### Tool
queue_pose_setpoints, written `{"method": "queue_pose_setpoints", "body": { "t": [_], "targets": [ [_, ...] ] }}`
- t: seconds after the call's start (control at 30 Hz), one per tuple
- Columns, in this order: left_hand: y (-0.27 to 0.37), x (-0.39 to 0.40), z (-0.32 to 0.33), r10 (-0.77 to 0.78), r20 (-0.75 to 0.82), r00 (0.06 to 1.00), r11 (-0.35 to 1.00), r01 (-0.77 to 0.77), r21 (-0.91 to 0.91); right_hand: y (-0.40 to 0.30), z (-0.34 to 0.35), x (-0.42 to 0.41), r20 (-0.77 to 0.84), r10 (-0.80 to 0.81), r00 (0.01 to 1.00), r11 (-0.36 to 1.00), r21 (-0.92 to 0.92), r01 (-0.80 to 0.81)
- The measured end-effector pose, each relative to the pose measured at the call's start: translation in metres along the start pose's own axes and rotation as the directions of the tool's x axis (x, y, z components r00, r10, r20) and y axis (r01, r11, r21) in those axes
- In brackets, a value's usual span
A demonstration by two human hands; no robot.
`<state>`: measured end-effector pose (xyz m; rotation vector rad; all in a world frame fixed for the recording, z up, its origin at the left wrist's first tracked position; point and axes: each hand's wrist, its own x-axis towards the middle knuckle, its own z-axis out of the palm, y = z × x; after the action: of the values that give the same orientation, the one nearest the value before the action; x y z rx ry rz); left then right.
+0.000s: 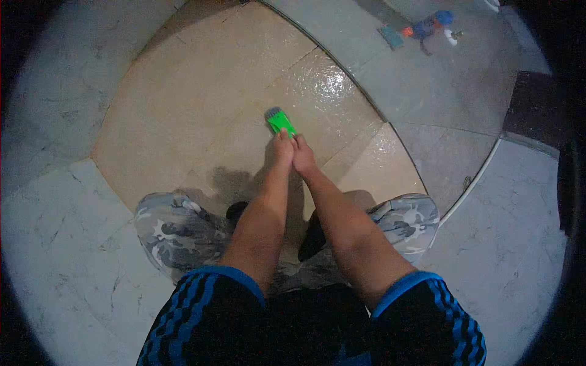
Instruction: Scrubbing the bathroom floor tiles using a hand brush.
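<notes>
A bright green scrub brush with greyish bristles at its far end lies over the wet beige tiled floor. My left hand and my right hand are pressed together at its near end, both gripping it. The handle is mostly hidden by my fingers. Whether the bristles touch the tiles is hard to tell from above.
Marbled grey wall tiles rise on both sides. A dark seam edges the beige floor at the right. Beyond it lie blurred blue, orange and white items and a teal piece. A pale hose or pipe runs at the right.
</notes>
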<state>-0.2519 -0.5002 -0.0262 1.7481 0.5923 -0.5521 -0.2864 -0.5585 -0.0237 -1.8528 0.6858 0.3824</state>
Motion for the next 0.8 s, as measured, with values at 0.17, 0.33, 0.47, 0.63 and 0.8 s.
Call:
{"method": "queue_pose_setpoints", "body": {
  "t": [0.17, 0.33, 0.47, 0.63, 0.8],
  "targets": [
    [-0.009, 0.116, -0.06, 0.022, -0.034, 0.999, 0.995, -0.025, -0.099, -0.066, 0.05, 0.05, 0.039, -0.145, 0.989, 0.989, -0.017, 0.145],
    [0.021, 0.131, -0.046, -0.044, 0.041, 0.998, 0.997, 0.047, -0.055, -0.076, 0.045, 0.079, 0.025, -0.077, 0.997, 0.997, 0.004, 0.076],
    [0.006, 0.124, -0.018, -0.008, 0.19, 0.982, 0.959, 0.062, -0.276, -0.065, 0.023, 0.067, -0.057, -0.049, 0.997, 0.999, -0.021, 0.048],
    [-0.029, 0.106, 0.008, 0.054, 0.118, 0.992, 0.997, -0.06, 0.046, -0.05, 0.004, 0.025, -0.142, -0.002, 0.99, 1.0, 0.024, 0.006],
    [0.006, 0.013, 0.077, -0.028, 0.354, 0.935, 0.898, -0.132, 0.42, 0.034, -0.056, 0.01, -0.307, 0.057, 0.95, 0.995, 0.095, -0.03]
  ]
}}
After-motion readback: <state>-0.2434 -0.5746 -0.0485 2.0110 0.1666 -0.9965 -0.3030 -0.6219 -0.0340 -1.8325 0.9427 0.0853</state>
